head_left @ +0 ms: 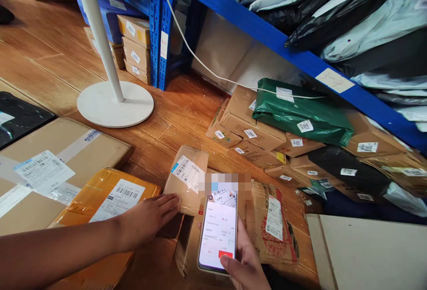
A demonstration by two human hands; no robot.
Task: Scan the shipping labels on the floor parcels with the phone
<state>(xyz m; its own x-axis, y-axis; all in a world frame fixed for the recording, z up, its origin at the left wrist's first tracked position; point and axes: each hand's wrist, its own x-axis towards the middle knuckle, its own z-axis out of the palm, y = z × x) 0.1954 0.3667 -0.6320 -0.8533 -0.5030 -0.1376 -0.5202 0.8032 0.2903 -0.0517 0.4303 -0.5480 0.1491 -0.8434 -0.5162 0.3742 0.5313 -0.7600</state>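
Blue shelving [267, 32] spans the upper right, loaded with grey and black mailer bags [350, 14]. Below it, cardboard parcels [253, 134] lie stacked on the wooden floor [173, 116], with a green mailer [300, 112] on top. A large flat carton [50, 170] sits at left, beside a yellow-taped parcel [110, 196]. A white lamp base [115, 103] stands behind. The left hand [147, 221] rests fingers together, extended, tips touching the small taped box [187, 179] (label facing up, centre floor). The right hand [245, 263] is clamped on a smartphone [218, 232], thumb on screen.
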